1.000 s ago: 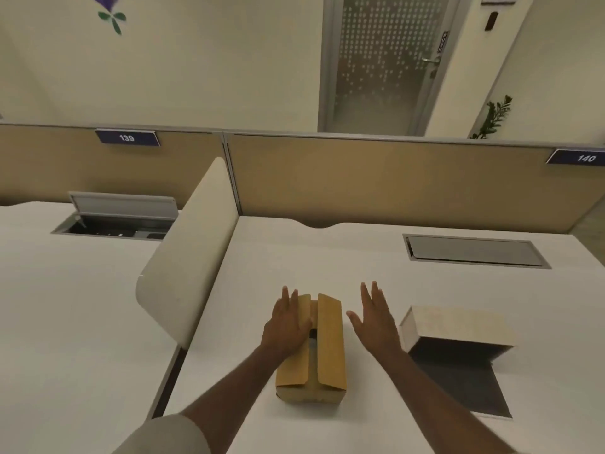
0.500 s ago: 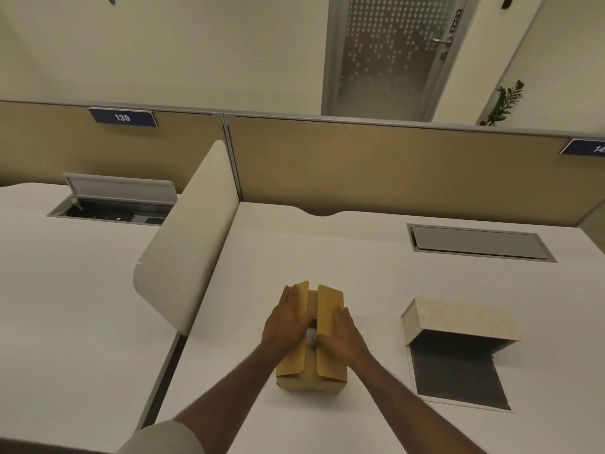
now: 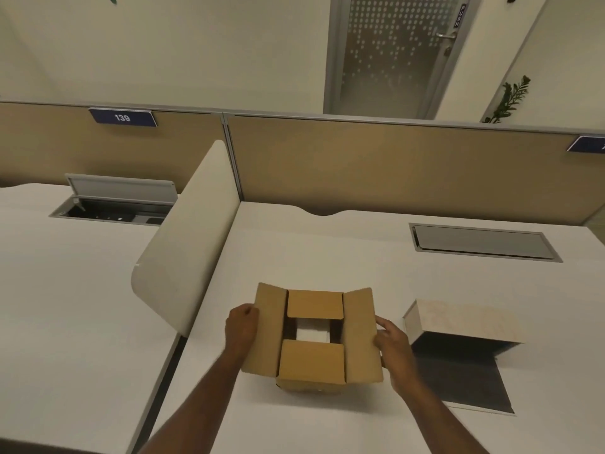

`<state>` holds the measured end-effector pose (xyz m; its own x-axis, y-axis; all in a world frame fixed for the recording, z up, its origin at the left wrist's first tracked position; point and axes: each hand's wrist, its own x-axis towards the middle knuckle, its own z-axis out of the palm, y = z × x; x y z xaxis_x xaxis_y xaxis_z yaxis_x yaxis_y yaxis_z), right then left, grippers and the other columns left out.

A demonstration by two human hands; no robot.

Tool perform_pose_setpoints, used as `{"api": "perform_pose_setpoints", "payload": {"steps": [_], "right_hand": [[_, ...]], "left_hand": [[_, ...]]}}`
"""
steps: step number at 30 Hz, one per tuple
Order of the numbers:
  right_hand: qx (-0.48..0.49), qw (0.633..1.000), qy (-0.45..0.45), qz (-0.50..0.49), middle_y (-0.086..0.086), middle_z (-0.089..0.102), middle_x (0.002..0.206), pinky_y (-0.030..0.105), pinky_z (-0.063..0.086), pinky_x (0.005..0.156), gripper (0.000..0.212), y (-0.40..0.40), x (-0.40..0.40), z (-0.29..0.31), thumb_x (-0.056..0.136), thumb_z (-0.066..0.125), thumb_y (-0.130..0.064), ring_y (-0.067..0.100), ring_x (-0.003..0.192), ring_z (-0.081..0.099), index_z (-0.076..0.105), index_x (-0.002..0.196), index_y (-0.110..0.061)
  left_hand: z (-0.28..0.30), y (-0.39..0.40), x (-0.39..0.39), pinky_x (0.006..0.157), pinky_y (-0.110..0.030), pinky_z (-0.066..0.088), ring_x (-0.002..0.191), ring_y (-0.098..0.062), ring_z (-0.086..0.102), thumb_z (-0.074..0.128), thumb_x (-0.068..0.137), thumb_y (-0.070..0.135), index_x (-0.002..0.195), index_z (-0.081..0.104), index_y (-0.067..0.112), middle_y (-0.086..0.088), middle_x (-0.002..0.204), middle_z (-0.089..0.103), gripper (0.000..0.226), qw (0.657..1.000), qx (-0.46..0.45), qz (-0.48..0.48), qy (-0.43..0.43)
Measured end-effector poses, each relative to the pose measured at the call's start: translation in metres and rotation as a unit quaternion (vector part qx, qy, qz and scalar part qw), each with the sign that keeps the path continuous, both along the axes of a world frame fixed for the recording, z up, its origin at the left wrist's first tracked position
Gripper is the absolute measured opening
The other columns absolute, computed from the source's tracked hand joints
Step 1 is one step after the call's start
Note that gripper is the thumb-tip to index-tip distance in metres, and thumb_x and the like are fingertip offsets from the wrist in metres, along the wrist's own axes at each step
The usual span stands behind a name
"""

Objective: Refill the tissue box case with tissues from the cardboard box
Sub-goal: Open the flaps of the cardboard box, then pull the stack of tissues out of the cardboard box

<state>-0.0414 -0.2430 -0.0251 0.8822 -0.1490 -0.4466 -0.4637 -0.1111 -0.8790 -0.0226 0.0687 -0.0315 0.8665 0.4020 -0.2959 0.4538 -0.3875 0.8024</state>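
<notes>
The cardboard box (image 3: 312, 342) stands on the white bench (image 3: 327, 253), near its front edge and just right of the curved divider (image 3: 186, 244). Both long flaps are spread outward; the two short flaps lie folded in over the opening, leaving a gap in the middle where white tissues (image 3: 312, 334) show inside.

The left hand (image 3: 241, 329) reaches in from below left, forearm angled up toward the box, fingers curled closed around the outer edge of the left flap (image 3: 266, 329). The right hand (image 3: 391, 340) comes in from below right, forearm slanting up and left; its fingers pinch the outer edge of the right flap (image 3: 360, 335), thumb on top of the cardboard.

The case (image 3: 458, 322), pale with a wood-like grain, lies on the bench just right of the box, beside the right hand but apart from it. Its dark base panel (image 3: 458, 378) lies flat on the bench toward the front, open.

Farther back on the bench a closed grey cable hatch (image 3: 483, 244) sits flush in the surface.
</notes>
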Motion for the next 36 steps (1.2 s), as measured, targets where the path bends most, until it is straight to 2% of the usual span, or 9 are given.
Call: {"api": "perform_pose_setpoints", "payload": {"steps": [5, 12, 15, 18, 21, 25, 28, 31, 36], "right_hand": [[-0.016, 0.997, 0.078, 0.000, 0.006, 0.064, 0.113, 0.034, 0.057, 0.063, 0.036, -0.008, -0.012, -0.019, 0.099, 0.049, -0.010, 0.023, 0.098, 0.064, 0.054, 0.134, -0.016], [-0.085, 0.992, 0.080, 0.039, 0.006, 0.059, 0.123, 0.049, 0.054, 0.095, 0.037, -0.006, -0.010, -0.021, 0.102, 0.045, -0.018, 0.023, 0.106, 0.058, 0.049, 0.138, -0.014], [-0.148, 0.989, -0.016, 0.010, 0.005, 0.059, 0.132, 0.039, 0.051, 0.096, 0.037, -0.010, -0.010, -0.001, 0.100, 0.053, -0.019, 0.018, 0.113, 0.055, 0.051, 0.137, -0.018], [-0.240, 0.942, -0.236, -0.007, -0.010, 0.061, 0.127, 0.027, 0.050, 0.094, 0.029, -0.004, -0.007, 0.030, 0.098, 0.055, -0.018, 0.005, 0.115, 0.055, 0.059, 0.126, -0.025], [-0.298, 0.901, -0.279, 0.147, -0.017, 0.065, 0.108, 0.018, 0.049, 0.083, 0.023, 0.024, -0.001, 0.054, 0.099, 0.050, -0.021, -0.001, 0.098, 0.060, 0.067, 0.114, -0.027], [-0.430, 0.817, -0.205, 0.325, 0.001, 0.070, 0.102, 0.034, 0.048, 0.077, 0.027, 0.069, 0.000, 0.045, 0.096, 0.047, -0.029, 0.021, 0.094, 0.063, 0.069, 0.110, -0.022], [-0.510, 0.736, -0.162, 0.416, 0.008, 0.071, 0.102, 0.037, 0.046, 0.082, 0.031, 0.083, -0.003, 0.034, 0.097, 0.042, -0.026, 0.025, 0.091, 0.062, 0.069, 0.108, -0.015], [-0.506, 0.731, -0.155, 0.430, 0.009, 0.072, 0.097, 0.037, 0.042, 0.082, 0.030, 0.084, -0.005, 0.029, 0.098, 0.040, -0.023, 0.027, 0.087, 0.064, 0.068, 0.102, -0.014], [-0.422, 0.816, -0.145, 0.367, 0.000, 0.072, 0.117, 0.031, 0.052, 0.092, 0.033, 0.076, -0.019, 0.029, 0.096, 0.057, -0.019, 0.020, 0.099, 0.068, 0.063, 0.127, -0.028]], "left_hand": [[-0.015, 0.002, -0.007, 0.090, -0.047, 0.054, 0.105, -0.035, 0.063, 0.049, 0.099, 0.029, 0.115, 0.064, 0.001, -0.016, 0.112, 0.066, 0.035, 0.992, -0.019, -0.004, 0.127], [-0.017, -0.001, -0.006, 0.103, -0.052, 0.046, 0.115, -0.039, 0.058, 0.039, 0.104, 0.034, 0.103, 0.062, 0.005, -0.016, 0.112, 0.061, 0.037, 0.986, -0.080, -0.006, 0.146], [-0.010, 0.007, -0.002, 0.111, -0.053, 0.039, 0.134, -0.038, 0.045, 0.048, 0.099, 0.042, 0.142, 0.044, 0.006, -0.020, 0.150, 0.041, 0.057, 0.996, -0.003, 0.015, 0.091], [0.012, 0.002, 0.009, 0.114, -0.050, 0.032, 0.147, -0.029, 0.028, 0.059, 0.092, 0.047, 0.145, 0.041, 0.021, -0.009, 0.162, 0.026, 0.061, 0.989, 0.133, -0.039, -0.056], [0.030, -0.024, 0.032, 0.118, -0.046, 0.027, 0.151, -0.023, 0.018, 0.072, 0.081, 0.051, 0.146, 0.039, 0.028, -0.002, 0.162, 0.024, 0.076, 0.940, 0.238, -0.216, -0.117], [0.027, -0.061, 0.058, 0.124, -0.053, 0.009, 0.153, -0.030, 0.008, 0.073, 0.075, 0.058, 0.156, 0.014, 0.022, -0.008, 0.165, 0.017, 0.106, 0.785, 0.419, -0.455, -0.009], [0.016, -0.071, 0.065, 0.121, -0.058, 0.015, 0.148, -0.033, 0.025, 0.076, 0.076, 0.051, 0.156, 0.004, 0.022, -0.010, 0.161, 0.025, 0.112, 0.732, 0.458, -0.500, 0.065], [0.017, -0.072, 0.069, 0.118, -0.057, 0.024, 0.132, -0.031, 0.049, 0.071, 0.083, 0.039, 0.156, 0.006, 0.026, -0.010, 0.147, 0.048, 0.099, 0.754, 0.436, -0.490, 0.038], [0.039, -0.056, 0.081, 0.098, -0.044, 0.052, 0.093, -0.025, 0.068, 0.058, 0.089, 0.033, 0.155, 0.019, 0.028, -0.009, 0.104, 0.071, 0.076, 0.835, 0.307, -0.456, 0.016]]}}
